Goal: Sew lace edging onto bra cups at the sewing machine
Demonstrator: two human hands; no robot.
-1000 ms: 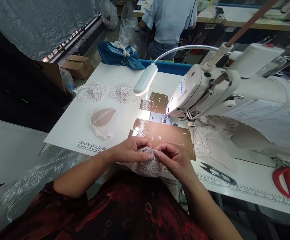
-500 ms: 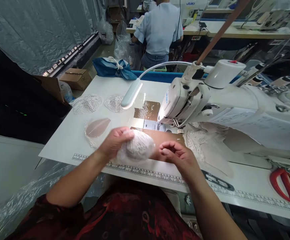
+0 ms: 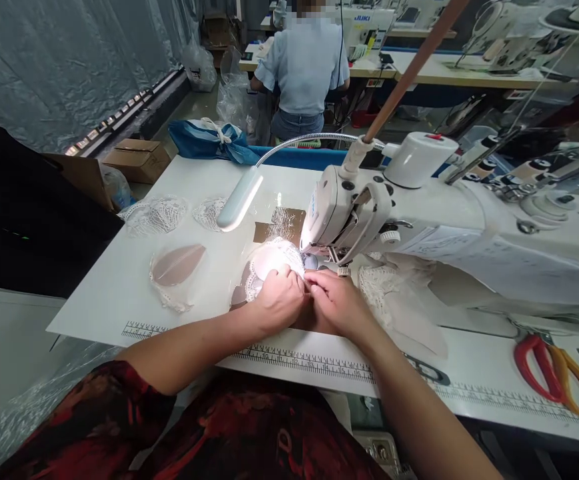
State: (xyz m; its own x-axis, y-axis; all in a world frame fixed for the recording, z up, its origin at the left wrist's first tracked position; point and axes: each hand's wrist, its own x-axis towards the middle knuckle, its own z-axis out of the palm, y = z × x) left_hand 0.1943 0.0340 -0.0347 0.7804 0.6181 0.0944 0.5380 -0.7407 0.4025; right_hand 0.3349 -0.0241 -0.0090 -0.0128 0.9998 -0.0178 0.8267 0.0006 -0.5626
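Both my hands rest on a white lace cup piece [image 3: 269, 261] lying on the table just left of the needle of the white sewing machine [image 3: 369, 213]. My left hand [image 3: 279, 301] presses the near edge of the lace. My right hand [image 3: 336, 301] pinches the same edge close to the presser foot, fingertips touching the left hand's. The gooseneck lamp [image 3: 232, 202] lights the lace brightly, so its detail is washed out.
Two lace cups [image 3: 155, 213] and a beige cup piece [image 3: 175, 265] lie at the table's left. More lace fabric [image 3: 399, 300] sits under the machine arm. Black snips [image 3: 429, 372] and red-orange scissors [image 3: 559, 371] lie right. A person in a blue shirt [image 3: 302, 67] works behind.
My hands carried the lace cup from near my body forward onto the table, laid it flat beside the needle, and the camera view tilted up.
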